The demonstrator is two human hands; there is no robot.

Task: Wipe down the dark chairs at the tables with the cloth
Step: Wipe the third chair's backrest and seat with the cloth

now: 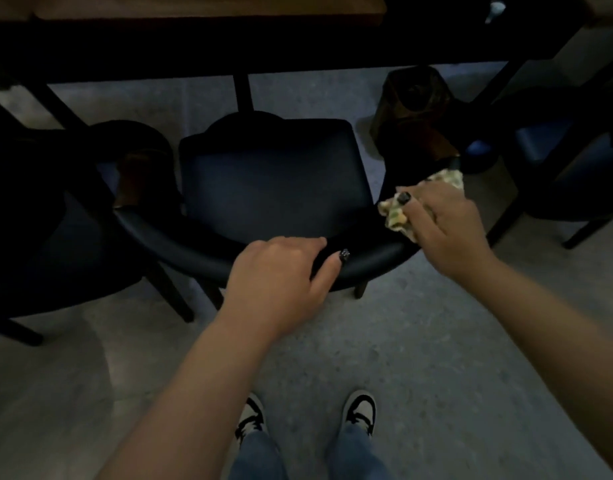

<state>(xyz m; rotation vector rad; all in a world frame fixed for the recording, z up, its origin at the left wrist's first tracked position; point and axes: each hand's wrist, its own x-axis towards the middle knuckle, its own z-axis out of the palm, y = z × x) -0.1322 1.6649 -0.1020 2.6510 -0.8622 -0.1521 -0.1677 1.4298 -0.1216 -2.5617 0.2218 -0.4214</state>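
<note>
Our left hand (pixel 280 268) grips the dark chair (pixel 273 188)'s curved backrest to steady it — our right hand (pixel 443 223) clutches the patterned cloth (pixel 395 216), pressed against the backrest's right end, wiping.

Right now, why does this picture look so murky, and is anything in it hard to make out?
Head view: dim light, so the middle chair and the table edge sink into near black; the left hand on the backrest, the right hand and its cloth stay readable; the wide lens bows the chairs at the edges; the brown object beside the chair is too soft to identify.
</note>
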